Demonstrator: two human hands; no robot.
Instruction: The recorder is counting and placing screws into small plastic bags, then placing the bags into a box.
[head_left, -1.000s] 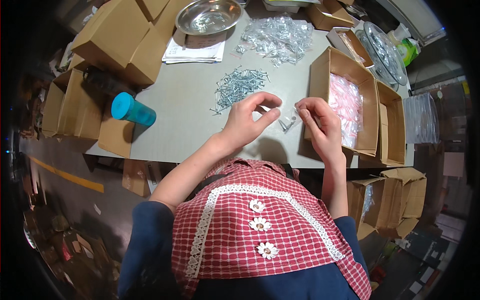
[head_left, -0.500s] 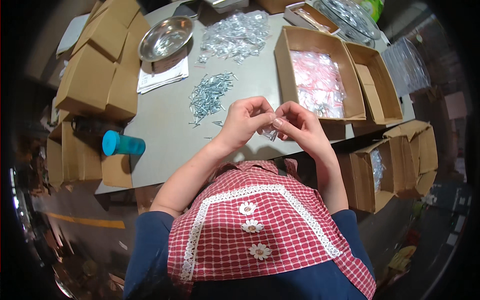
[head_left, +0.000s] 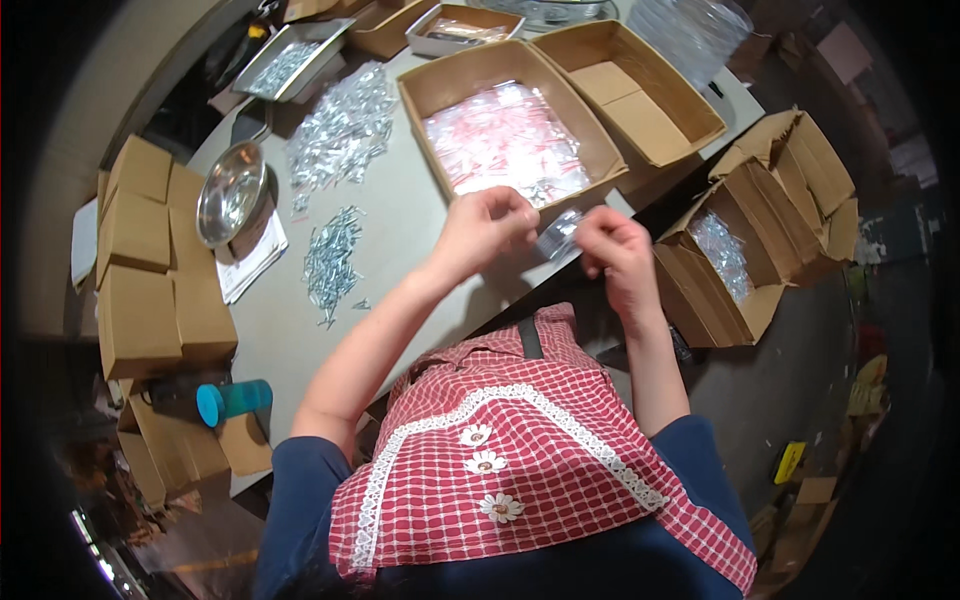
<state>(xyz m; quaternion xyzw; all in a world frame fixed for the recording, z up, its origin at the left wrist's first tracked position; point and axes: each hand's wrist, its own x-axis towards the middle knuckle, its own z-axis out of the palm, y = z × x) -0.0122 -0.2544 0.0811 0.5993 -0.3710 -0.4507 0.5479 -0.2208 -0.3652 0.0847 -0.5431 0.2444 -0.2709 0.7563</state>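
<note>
A small clear plastic bag (head_left: 558, 236) is between my two hands, in front of the near edge of a cardboard box. My left hand (head_left: 485, 232) is closed, thumb and fingertips pinched at the bag's left edge. On the other side, my right hand (head_left: 617, 243) is curled with its fingers against the bag's right edge. It is slightly blurred. What the bag contains is hard to make out. Left of my forearm lies a pile of metal screws (head_left: 332, 258), with a heap of clear small bags (head_left: 345, 125) beyond it.
A cardboard box (head_left: 612, 165) of clear and pink packets stands ahead, beside another box (head_left: 665, 150). Open cartons (head_left: 765, 225) are at right. A steel bowl (head_left: 232, 195) on papers, a metal tray (head_left: 290, 70), stacked cartons (head_left: 140, 315) and a teal bottle (head_left: 235, 400) are at left.
My view has swung right, toward the boxes. My hands were together at the small bag; now they are farther apart with the bag stretched between them.
</note>
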